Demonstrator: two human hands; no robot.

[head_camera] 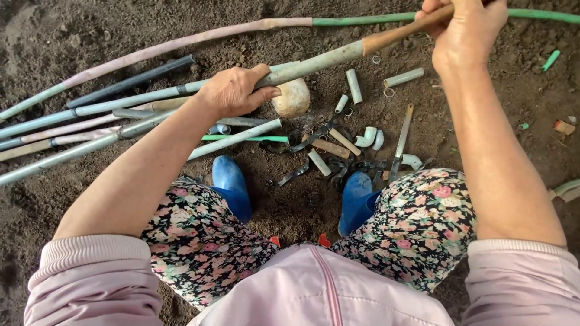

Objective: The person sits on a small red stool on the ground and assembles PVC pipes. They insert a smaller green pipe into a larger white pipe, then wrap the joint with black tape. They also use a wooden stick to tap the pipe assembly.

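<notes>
Nearest you, your pink jacket and floral trousers end in blue boots on dark soil. Your left hand is closed around a grey pipe at its middle, while your right hand, far right, grips its brown wooden end. More pipes lie left; a round stone and short pipe pieces sit just beyond your boots.

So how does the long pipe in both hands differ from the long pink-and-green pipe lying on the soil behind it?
The grey pipe with a brown end is gripped by the left hand and right hand; the pink-and-green pipe lies untouched and runs longer. Both are slim and dirt-stained.
</notes>
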